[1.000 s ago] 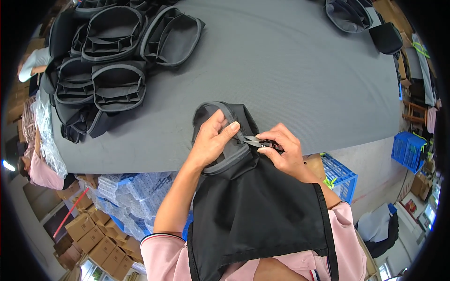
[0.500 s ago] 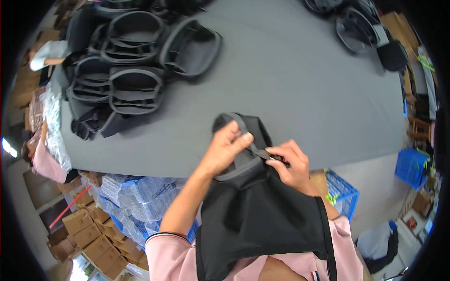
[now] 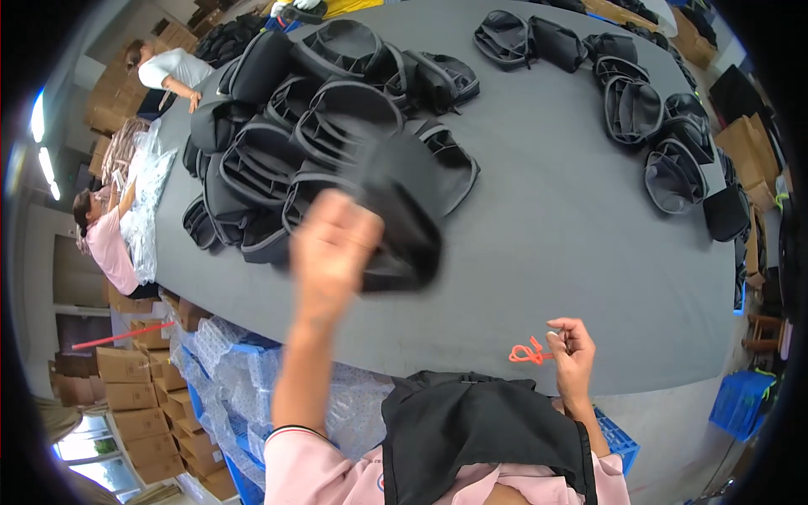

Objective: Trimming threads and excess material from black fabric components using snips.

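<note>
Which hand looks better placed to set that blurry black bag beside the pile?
Probably the left hand: it grips the black bag, close to the bag pile. The right hand is farther away, near the edge of the table, and holds an orange cord.

One blurred black bag point(image 3: 411, 210), left hand point(image 3: 337, 240); one orange cord point(image 3: 528, 353), right hand point(image 3: 576, 355); two blue crates point(image 3: 741, 406) right; table bags point(image 3: 244, 164) overlap, uncountable.

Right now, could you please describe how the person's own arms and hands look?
The left hand, motion-blurred, and right hand are ungloved. Short pink sleeves leave the forearms bare; the left cuff is trimmed with thin dark and white stripes.
</note>
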